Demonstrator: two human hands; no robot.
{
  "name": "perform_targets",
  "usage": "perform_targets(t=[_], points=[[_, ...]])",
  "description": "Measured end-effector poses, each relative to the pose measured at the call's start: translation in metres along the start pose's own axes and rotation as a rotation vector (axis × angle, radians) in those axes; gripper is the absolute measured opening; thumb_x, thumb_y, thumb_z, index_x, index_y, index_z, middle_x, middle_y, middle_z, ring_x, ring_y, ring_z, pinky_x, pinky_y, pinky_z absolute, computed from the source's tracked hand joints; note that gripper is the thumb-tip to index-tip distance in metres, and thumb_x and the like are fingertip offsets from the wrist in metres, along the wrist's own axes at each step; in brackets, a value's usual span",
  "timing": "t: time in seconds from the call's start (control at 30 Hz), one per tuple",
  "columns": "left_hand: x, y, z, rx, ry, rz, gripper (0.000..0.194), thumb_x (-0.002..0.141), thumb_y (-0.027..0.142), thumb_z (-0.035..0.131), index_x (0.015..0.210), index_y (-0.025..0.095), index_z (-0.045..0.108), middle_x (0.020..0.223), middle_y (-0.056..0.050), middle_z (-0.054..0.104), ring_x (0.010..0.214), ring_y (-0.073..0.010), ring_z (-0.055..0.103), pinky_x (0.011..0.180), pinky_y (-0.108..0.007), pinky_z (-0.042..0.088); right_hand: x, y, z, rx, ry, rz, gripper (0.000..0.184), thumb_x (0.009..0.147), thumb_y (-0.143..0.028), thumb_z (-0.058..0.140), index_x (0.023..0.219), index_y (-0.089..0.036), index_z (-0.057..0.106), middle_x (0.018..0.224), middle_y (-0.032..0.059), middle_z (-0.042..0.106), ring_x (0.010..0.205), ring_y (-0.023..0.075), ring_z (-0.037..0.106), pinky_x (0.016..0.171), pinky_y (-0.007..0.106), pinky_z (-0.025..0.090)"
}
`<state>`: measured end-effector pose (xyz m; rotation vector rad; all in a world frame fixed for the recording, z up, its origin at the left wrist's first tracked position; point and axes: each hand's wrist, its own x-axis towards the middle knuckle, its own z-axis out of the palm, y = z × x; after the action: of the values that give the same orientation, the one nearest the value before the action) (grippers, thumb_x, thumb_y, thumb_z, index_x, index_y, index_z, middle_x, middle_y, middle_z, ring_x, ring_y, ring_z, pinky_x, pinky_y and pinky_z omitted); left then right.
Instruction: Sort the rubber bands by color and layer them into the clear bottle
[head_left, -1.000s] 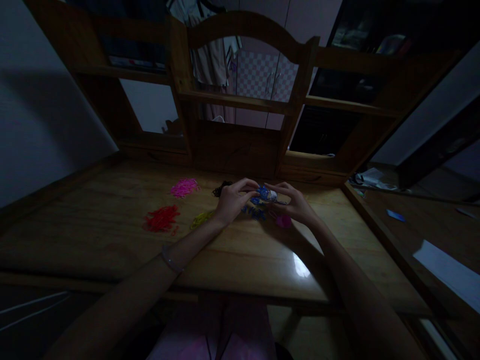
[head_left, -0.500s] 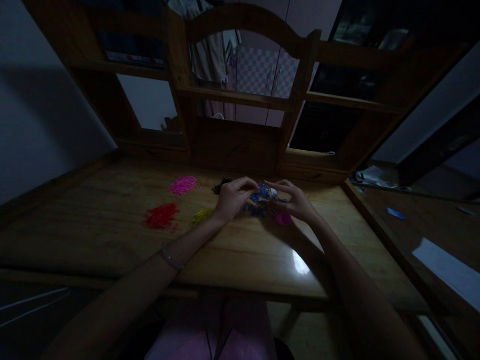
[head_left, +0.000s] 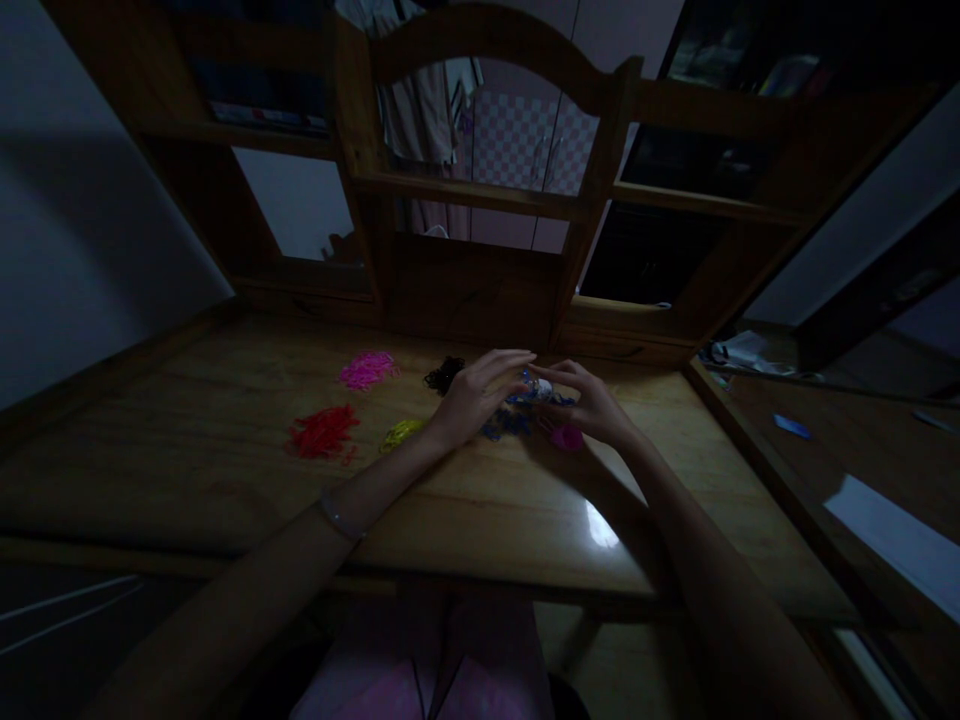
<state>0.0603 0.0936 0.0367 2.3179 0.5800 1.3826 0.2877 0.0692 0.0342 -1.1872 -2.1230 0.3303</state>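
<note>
My right hand [head_left: 592, 408] curves its thumb and fingers around a small whitish object [head_left: 541, 388] with blue at its end; its exact kind is hard to make out in the dim light. My left hand [head_left: 481, 393] has its fingers stretched out, its fingertips close to that object and nothing visible in its grip. Beneath both hands lies a pile of small blue loops [head_left: 510, 424], partly hidden. A pink round cap-like piece [head_left: 568, 437] sits just below my right hand.
Separate piles of small loops lie on the wooden desk [head_left: 480, 520]: pink [head_left: 367, 370], red [head_left: 325, 432], yellow [head_left: 401, 433] and black [head_left: 445, 374]. A wooden shelf unit [head_left: 472, 290] rises along the back. To the right, white paper [head_left: 896, 540] lies on a lower surface.
My left hand's fingers have gone from a pinch over the blue loops to stretched out, extending farther right. My right hand stays around the whitish object, almost unmoved.
</note>
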Motion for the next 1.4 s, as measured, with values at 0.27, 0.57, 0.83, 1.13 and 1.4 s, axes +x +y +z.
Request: perform_targets(t=[0.27,0.57,0.83,1.13,1.4], points=[[-0.005,0.000,0.001,0.000,0.030,0.034,0.018,0.092,0.019,0.058,0.103,0.020,0.071,0.104,-0.006,0.071,0.098,-0.0162,0.066,0.090,-0.032,0.053,0.000,-0.003,0.001,-0.011,-0.018,0.004,0.057,0.079,-0.031,0.072,0.133,-0.034,0.056,0.109,0.0058,0.061,0.102,0.0244,0.058,0.091,0.041,0.047],[-0.004,-0.004,-0.001,-0.041,0.178,-0.139,0.009,0.085,0.024,0.067,0.091,0.019,0.072,0.088,-0.003,0.072,0.081,-0.0144,0.068,0.076,-0.026,0.055,0.000,-0.003,-0.001,0.074,0.002,0.031,0.059,0.079,-0.030,0.072,0.135,-0.034,0.055,0.109,0.0047,0.059,0.104,0.0227,0.058,0.093,0.040,0.047],[-0.003,-0.001,-0.002,0.021,0.135,0.021,0.017,0.089,0.017,0.060,0.098,0.021,0.074,0.100,-0.006,0.070,0.095,-0.0162,0.065,0.086,-0.031,0.053,0.001,-0.007,-0.003,0.098,0.020,0.042,0.057,0.078,-0.031,0.073,0.133,-0.033,0.056,0.110,0.0047,0.060,0.103,0.0226,0.059,0.093,0.039,0.047],[-0.005,0.000,-0.004,0.014,0.068,0.041,0.024,0.090,0.012,0.055,0.105,0.022,0.072,0.105,-0.006,0.071,0.100,-0.0186,0.064,0.090,-0.035,0.051,0.001,-0.009,-0.005,0.117,0.029,0.042,0.058,0.079,-0.033,0.072,0.134,-0.032,0.056,0.112,0.0042,0.060,0.104,0.0219,0.059,0.094,0.038,0.046],[-0.001,-0.020,-0.013,0.200,0.079,-0.115,0.041,0.085,-0.001,0.042,0.108,0.020,0.068,0.108,-0.006,0.066,0.103,-0.0177,0.061,0.093,-0.034,0.048,0.000,-0.001,-0.011,0.065,0.098,0.068,0.058,0.078,-0.033,0.074,0.133,-0.034,0.057,0.112,0.0045,0.061,0.104,0.0227,0.059,0.093,0.039,0.047]])
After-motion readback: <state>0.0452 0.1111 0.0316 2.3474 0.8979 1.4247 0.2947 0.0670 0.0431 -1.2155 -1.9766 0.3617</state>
